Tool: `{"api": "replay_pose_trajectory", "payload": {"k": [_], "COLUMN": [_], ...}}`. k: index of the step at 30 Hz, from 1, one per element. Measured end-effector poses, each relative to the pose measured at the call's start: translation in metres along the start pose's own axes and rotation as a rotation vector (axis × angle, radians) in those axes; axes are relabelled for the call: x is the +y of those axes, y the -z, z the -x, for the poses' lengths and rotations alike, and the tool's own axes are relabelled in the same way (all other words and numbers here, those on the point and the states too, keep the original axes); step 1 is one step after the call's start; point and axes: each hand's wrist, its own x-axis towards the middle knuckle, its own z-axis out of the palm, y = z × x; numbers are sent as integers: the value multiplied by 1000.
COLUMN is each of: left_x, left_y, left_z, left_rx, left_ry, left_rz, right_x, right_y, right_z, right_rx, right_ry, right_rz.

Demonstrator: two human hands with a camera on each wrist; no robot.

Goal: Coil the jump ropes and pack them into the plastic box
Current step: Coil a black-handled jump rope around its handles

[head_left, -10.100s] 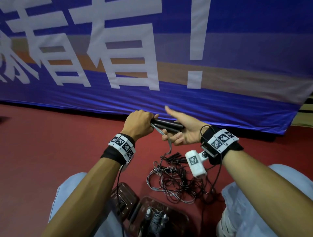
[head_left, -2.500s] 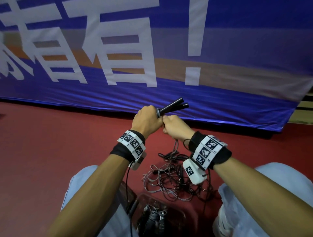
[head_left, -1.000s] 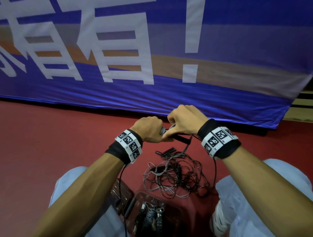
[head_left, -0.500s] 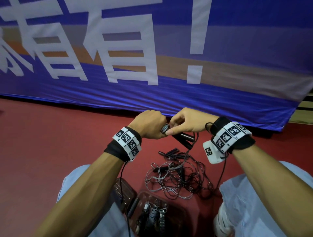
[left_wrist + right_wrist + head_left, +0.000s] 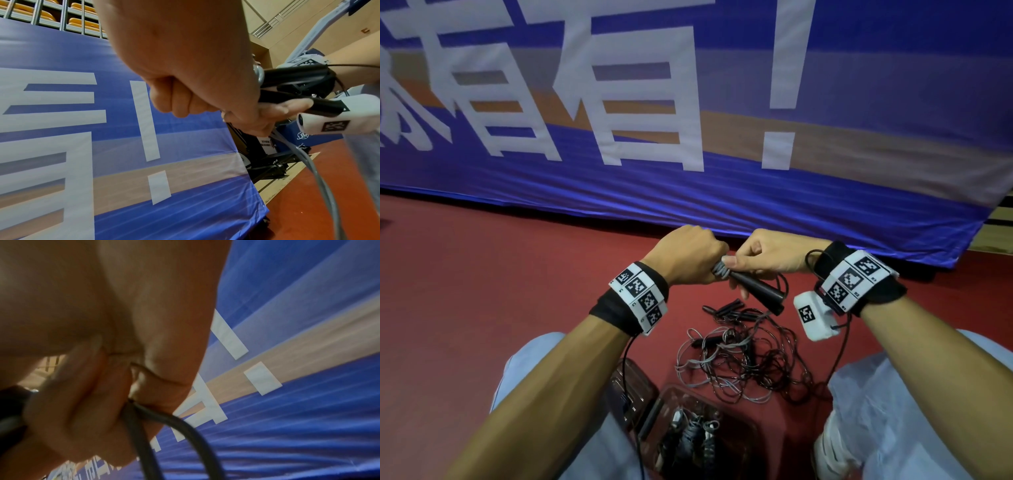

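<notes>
My left hand (image 5: 690, 255) is curled into a fist around one end of the black jump rope handles (image 5: 756, 291), which point down to the right. Grey rope turns (image 5: 719, 269) are wound round the handles next to my left fist. My right hand (image 5: 763, 255) pinches the rope against the handles with thumb and forefinger. In the left wrist view the handles (image 5: 292, 78) stick out of my fist and a grey rope (image 5: 316, 172) hangs down. In the right wrist view my right fingers hold a dark rope (image 5: 156, 434). The clear plastic box (image 5: 743, 442) sits between my knees and holds coiled ropes.
A tangled heap of loose jump ropes (image 5: 746, 356) with several black handles lies on the red floor (image 5: 482, 281) in front of the box. The box lid (image 5: 631, 390) lies to its left. A blue banner (image 5: 722, 120) hangs close behind.
My right hand has gone round the handles, laying more grey rope turns on them. The handles now point down to the right instead of up, and the hands have stayed together.
</notes>
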Motion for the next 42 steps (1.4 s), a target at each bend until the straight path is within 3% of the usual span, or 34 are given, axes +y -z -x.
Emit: {"api": "replay_pose_trajectory", "payload": {"k": [6,11,17,22,26,29,32,38,42], "left_x": [-7,-15,-22,-21,-32,-37,-31,-27,-14], "left_y": [5,5,-2,-10,-21,-35,-44,-52,-52], "left_z": [5,8,12,7,3,1,-2,-8,-11], "left_rx": [203,344,423,426,296,139,78,-61,-136], "left_ry": [-17,-17,135,341,472,541,586,699,686], "left_rz": [48,112,424,614,672,660,619,604,560], "right_x": [5,12,2,6,4,6,6,0,5], "right_y": [-2,2,-13,-41,-59,-75,-83,-88,-77], "right_z": [-5,-8,-20,-47,-68,-79,-80,-69,-63], "right_rx": [49,-27,223,295,476,579,639,591,645], "right_ry": [16,76,23,11,-105,-224,-312,-276,-253], "right_rz": [-274,-474,-454,-669,-837,-815,-710,-553,-272]}}
